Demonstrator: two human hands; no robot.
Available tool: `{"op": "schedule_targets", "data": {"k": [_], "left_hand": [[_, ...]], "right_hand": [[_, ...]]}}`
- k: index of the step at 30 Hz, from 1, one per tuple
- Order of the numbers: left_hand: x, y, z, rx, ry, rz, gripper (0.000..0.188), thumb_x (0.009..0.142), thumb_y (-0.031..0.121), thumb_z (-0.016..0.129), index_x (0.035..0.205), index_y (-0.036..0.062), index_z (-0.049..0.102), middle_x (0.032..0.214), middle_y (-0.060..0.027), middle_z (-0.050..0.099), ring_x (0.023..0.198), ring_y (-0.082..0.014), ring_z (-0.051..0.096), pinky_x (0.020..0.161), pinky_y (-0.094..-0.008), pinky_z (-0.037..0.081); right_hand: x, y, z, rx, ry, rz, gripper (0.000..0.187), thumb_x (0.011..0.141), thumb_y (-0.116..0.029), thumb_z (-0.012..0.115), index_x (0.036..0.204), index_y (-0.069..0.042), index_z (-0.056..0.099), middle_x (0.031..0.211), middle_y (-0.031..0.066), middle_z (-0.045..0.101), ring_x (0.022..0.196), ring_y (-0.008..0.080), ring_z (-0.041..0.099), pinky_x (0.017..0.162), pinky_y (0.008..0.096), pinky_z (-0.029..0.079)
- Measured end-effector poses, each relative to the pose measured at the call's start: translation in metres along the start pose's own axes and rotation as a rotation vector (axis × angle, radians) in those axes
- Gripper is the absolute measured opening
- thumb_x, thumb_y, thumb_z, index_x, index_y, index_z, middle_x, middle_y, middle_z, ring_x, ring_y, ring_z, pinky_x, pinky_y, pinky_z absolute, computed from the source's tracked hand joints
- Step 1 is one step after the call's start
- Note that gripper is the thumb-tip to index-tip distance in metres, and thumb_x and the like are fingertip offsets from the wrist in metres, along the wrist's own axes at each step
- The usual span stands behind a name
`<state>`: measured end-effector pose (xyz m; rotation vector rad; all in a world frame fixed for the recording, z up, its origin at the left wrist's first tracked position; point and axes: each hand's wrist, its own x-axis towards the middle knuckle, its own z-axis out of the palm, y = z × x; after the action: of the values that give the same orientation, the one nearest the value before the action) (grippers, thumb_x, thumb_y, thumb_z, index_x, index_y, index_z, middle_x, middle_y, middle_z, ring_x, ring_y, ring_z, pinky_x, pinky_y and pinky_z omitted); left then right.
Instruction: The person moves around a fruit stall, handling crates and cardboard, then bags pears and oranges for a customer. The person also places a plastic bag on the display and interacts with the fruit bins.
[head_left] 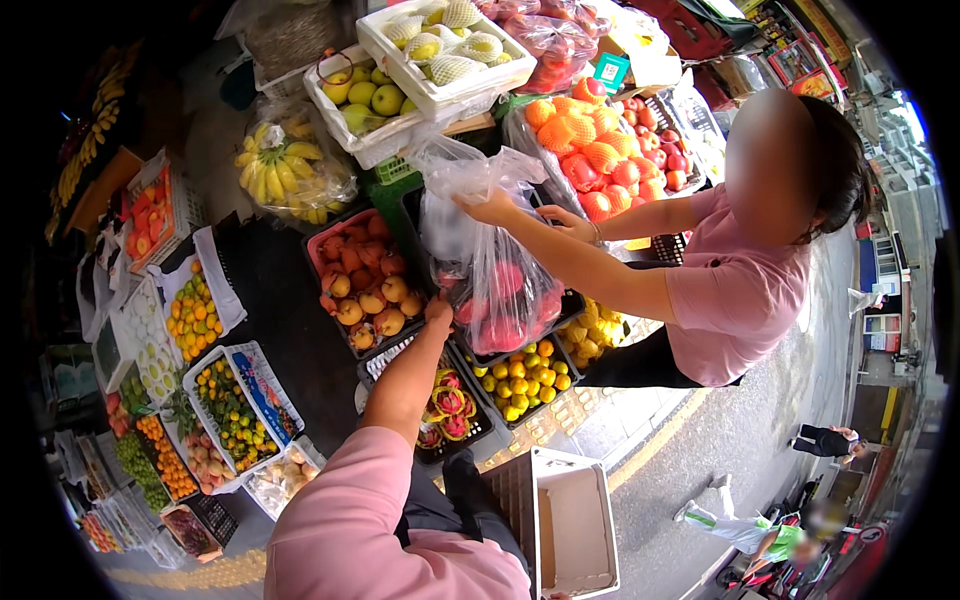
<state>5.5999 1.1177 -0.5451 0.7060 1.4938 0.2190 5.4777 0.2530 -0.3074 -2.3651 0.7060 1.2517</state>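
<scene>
Just left of the grip, round reddish and yellow fruit (394, 289) fills a crate (316, 262). The left hand (438, 312) has its fingers curled, though I cannot tell whether they grip anything. Just right of it hangs a clear plastic bag (462, 238), red fruit (500, 330) showing through, its top held by another person's hand (490, 208).

Counted one left hand (437, 312) and one clear plastic bag (490, 250) in the middle of the display. Recorded two white foam crates (455, 97) at the far end. Tallied one crate of pomegranates (388, 294), one of dragon fruit (450, 402) and one of small oranges (518, 386). Noted one teal sign card (611, 71) and one white bin (578, 535). Listed one co-worker (745, 290) at the display, plus two people (828, 442) on the road.
</scene>
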Motion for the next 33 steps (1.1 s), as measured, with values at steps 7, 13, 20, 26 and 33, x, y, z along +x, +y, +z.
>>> {"op": "schedule_targets", "data": {"k": [7, 13, 20, 26, 33], "left_hand": [[-0.043, 0.013, 0.017, 0.002, 0.104, 0.128, 0.059, 0.102, 0.054, 0.035, 0.141, 0.0117, 0.045, 0.134, -0.0202, 0.056, 0.112, -0.0458, 0.058, 0.083, -0.0523, 0.053], [-0.021, -0.048, 0.011, 0.153, 0.156, 0.463, 0.065, 0.101, 0.056, 0.036, 0.141, 0.0056, 0.045, 0.136, -0.0240, 0.054, 0.122, -0.0464, 0.051, 0.100, -0.0482, 0.041], [-0.066, -0.043, -0.003, -0.077, -0.217, 0.024, 0.068, 0.101, 0.055, 0.042, 0.157, 0.0225, 0.021, 0.158, -0.0072, 0.027, 0.136, -0.0355, 0.039, 0.110, -0.0533, 0.030], [-0.158, -0.028, 0.007, 0.027, -0.176, -0.014, 0.065, 0.101, 0.052, 0.048, 0.155, 0.0200, 0.030, 0.150, -0.0086, 0.042, 0.125, -0.0262, 0.050, 0.105, -0.0382, 0.038], [-0.144, -0.038, -0.064, 0.163, -0.177, 0.015, 0.056, 0.101, 0.054, 0.042, 0.149, 0.0237, 0.040, 0.129, -0.0027, 0.051, 0.102, -0.0199, 0.052, 0.092, -0.0429, 0.046]], "right_hand": [[-0.026, 0.027, 0.004, -0.461, 0.066, -0.323, 0.039, 0.103, -0.036, 0.045, 0.127, -0.006, 0.045, 0.084, 0.0178, 0.064, 0.077, 0.0269, 0.060, 0.073, 0.0435, 0.049], [-0.038, -0.057, 0.019, 0.561, 0.339, 0.209, 0.027, 0.078, -0.014, 0.056, 0.098, 0.003, 0.052, 0.081, 0.0187, 0.061, 0.076, 0.0332, 0.063, 0.069, 0.0552, 0.053], [-0.023, -0.067, 0.007, 0.846, 0.659, 0.417, 0.026, 0.060, 0.001, 0.066, 0.083, 0.012, 0.062, 0.083, 0.0195, 0.065, 0.073, 0.0385, 0.069, 0.052, 0.0532, 0.055], [-0.004, -0.009, -0.010, 0.700, 0.733, 0.506, 0.032, 0.065, -0.010, 0.068, 0.089, 0.011, 0.068, 0.088, 0.0250, 0.070, 0.085, 0.0355, 0.071, 0.069, 0.0434, 0.054], [-0.052, -0.126, -0.062, 0.575, 0.610, 0.502, 0.042, 0.065, -0.013, 0.066, 0.098, 0.012, 0.068, 0.105, 0.0278, 0.069, 0.095, 0.0407, 0.069, 0.081, 0.0430, 0.054]]}}
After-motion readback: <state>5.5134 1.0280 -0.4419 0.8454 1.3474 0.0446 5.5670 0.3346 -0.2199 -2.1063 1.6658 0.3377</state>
